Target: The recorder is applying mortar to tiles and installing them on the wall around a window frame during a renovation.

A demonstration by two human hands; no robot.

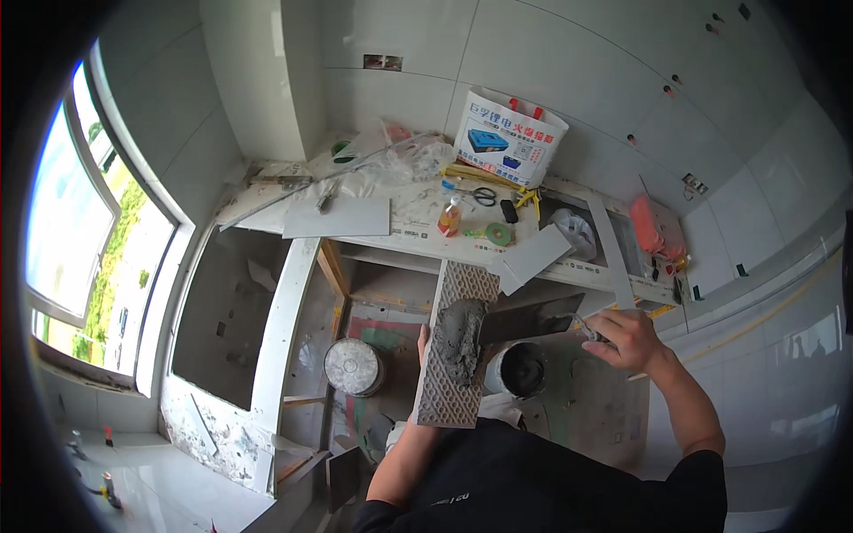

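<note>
Right hand (pixel 629 340) curled, right forearm (pixel 689 400) bare, left forearm (pixel 402 468) extended forward, left hand (pixel 423 343) mostly hidden

A white carrier bag (pixel 511 140) with red handles, at the far side of the scene near the tiled wall, carries the largest print. Across its top runs a line of big Chinese characters, blue on the left and red on the right. Below are pictures of blue boxes with finer print beside them, too small to make out. Another line of characters, blue with a red portion, crosses the lower part. Small dark printed marks dot the near edge of the pale countertop (pixel 410 211), too tiny to read. Nearest the viewer, the person's black shirt (pixel 533 484) bears a short line of small white lettering, seen at a slant.
</note>
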